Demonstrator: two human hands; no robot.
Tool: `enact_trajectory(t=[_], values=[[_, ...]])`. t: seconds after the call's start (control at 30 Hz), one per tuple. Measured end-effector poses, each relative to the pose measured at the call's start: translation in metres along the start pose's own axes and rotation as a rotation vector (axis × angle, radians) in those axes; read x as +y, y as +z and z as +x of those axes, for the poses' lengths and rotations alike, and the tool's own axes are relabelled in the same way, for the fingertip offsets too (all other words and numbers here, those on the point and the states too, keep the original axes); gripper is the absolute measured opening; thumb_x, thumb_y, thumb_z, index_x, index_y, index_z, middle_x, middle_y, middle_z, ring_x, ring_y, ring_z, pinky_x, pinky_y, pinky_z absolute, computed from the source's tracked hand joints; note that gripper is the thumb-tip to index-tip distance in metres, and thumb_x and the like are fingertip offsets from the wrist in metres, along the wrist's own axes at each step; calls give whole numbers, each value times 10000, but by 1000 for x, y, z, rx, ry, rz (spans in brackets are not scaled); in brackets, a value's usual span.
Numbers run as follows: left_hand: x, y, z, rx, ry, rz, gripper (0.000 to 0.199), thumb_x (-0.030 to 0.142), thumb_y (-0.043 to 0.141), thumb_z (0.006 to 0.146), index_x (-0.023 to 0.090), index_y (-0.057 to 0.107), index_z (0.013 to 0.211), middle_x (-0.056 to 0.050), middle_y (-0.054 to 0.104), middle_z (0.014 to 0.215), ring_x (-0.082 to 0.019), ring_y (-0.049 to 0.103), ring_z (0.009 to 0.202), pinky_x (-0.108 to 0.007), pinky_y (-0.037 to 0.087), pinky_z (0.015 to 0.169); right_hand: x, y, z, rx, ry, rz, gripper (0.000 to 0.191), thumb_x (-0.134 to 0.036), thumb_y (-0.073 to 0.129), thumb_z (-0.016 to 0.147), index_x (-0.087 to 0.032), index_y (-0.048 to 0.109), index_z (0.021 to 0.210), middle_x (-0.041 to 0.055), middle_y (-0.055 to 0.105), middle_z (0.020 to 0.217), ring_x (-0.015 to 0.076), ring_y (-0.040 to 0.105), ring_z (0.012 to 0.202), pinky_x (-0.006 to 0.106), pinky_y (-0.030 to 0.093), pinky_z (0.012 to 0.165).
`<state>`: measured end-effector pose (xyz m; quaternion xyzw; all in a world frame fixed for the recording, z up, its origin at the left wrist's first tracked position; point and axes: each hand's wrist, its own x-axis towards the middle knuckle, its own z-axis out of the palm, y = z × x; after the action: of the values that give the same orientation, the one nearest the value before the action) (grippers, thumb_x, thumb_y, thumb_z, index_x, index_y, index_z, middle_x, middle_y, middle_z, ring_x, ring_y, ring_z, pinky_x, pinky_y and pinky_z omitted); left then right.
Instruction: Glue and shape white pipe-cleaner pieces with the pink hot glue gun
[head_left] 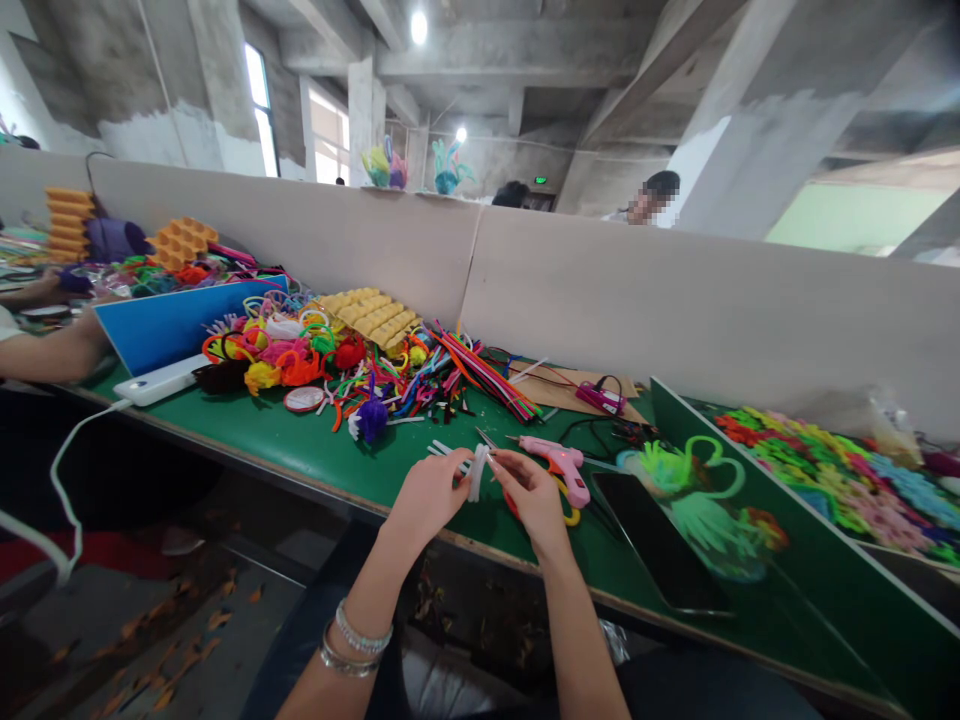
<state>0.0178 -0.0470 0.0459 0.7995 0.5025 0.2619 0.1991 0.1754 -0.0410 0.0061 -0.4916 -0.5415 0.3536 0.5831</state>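
A folded white pipe-cleaner piece [477, 474] stands just over the front of the green table, between my two hands. My left hand [435, 492] is closed in a pinch on its left side. From the right, the fingertips of my right hand [531, 492] press together at its upper edge. Loose white pipe cleaners [442, 452] lie right behind my left fingers. Scissors with red and yellow handles [574, 517] are partly hidden under my right hand. A pink glue gun [564, 462] rests just beyond that hand.
A black phone [660, 545] and a green pipe-cleaner swan [709, 495] are at the right, before a green divider [795, 560]. Coloured pipe cleaners [484, 370] heap up behind. A blue board [187, 325] and white power strip [165, 380] stand left, near another person's arm [56, 350].
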Motion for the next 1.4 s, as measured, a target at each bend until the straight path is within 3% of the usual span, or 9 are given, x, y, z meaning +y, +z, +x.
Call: enact_trajectory(t=[1.4], values=[[-6,6,1,38,60,59,280,193,475,750,240,550,1015,-13,666,743,-172,597,671,-233,387,588,-2,-2,-1,-33,-9,-65,280,-344,641,656,-181,613,882,53,651,889,176,594,798,301,475,708]])
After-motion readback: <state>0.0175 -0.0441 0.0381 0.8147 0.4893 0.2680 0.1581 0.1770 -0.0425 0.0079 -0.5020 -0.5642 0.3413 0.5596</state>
